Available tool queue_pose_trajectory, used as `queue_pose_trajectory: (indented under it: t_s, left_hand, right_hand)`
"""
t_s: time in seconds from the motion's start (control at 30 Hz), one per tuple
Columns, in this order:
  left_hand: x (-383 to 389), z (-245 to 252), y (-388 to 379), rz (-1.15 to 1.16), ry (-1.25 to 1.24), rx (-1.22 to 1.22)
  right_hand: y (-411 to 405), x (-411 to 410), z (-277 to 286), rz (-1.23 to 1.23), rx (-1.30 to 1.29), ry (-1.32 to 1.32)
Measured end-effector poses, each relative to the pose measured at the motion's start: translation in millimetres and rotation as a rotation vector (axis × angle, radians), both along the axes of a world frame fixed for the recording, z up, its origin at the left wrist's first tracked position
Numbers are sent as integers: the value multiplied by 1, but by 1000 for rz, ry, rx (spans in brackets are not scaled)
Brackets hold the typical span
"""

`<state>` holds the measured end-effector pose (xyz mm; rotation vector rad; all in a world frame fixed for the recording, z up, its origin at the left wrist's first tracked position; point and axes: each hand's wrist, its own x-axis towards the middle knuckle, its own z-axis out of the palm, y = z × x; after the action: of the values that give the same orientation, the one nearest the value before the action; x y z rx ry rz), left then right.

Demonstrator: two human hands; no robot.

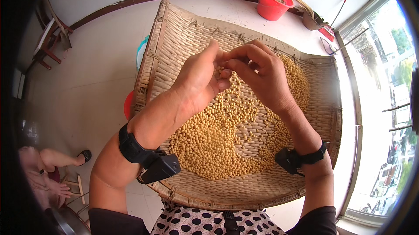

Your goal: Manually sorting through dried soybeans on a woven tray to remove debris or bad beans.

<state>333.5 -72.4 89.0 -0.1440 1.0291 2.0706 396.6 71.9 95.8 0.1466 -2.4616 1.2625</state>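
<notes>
A large woven winnowing basket (186, 35) with a bound rim lies before me. Yellow soybeans (209, 143) are heaped at its near left and scattered through the middle. A second heap of soybeans (296, 81) lies along the far right side. Above the weave, my left hand (198, 74) is half turned up, its fingers curled around a few soybeans (220, 70). My right hand (262, 71) meets its fingertips, thumb and index finger pinched together. Whether something small sits in that pinch is too fine to tell. Black straps with devices circle both forearms.
A red bucket (274, 4) with brownish contents stands by the far wall, near a red broom (327, 32). Left are a wooden chair (49, 38) and a seated person's leg and hand (59, 187). A glass window (379, 104) runs along the right.
</notes>
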Motion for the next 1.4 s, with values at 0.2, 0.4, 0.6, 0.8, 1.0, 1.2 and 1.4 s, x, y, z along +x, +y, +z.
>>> queue_pose_trajectory:
  t_s: [0.2, 0.4, 0.6, 0.8, 1.0, 1.2, 1.4]
  left_hand:
    - [-9, -7, -8, 75, 97, 77]
    - [-6, 0, -5, 112, 85, 33]
    - [-7, -2, -6, 104, 101, 49]
    - [-5, 0, -5, 105, 100, 37]
    - [-5, 1, -5, 104, 104, 42]
    - [-6, 0, -6, 81, 111, 80]
    - [-5, -1, -5, 73, 120, 79]
  right_hand:
    - [17, 19, -55, 4, 172, -134]
    - [3, 54, -88, 195, 472, -342]
    - [0, 56, -94, 188, 598, -367]
    - [-2, 55, -95, 191, 608, -455]
    - [-10, 56, -102, 185, 835, -275]
    - [-23, 57, -99, 228, 984, -234]
    - [-21, 55, -98, 253, 898, -203]
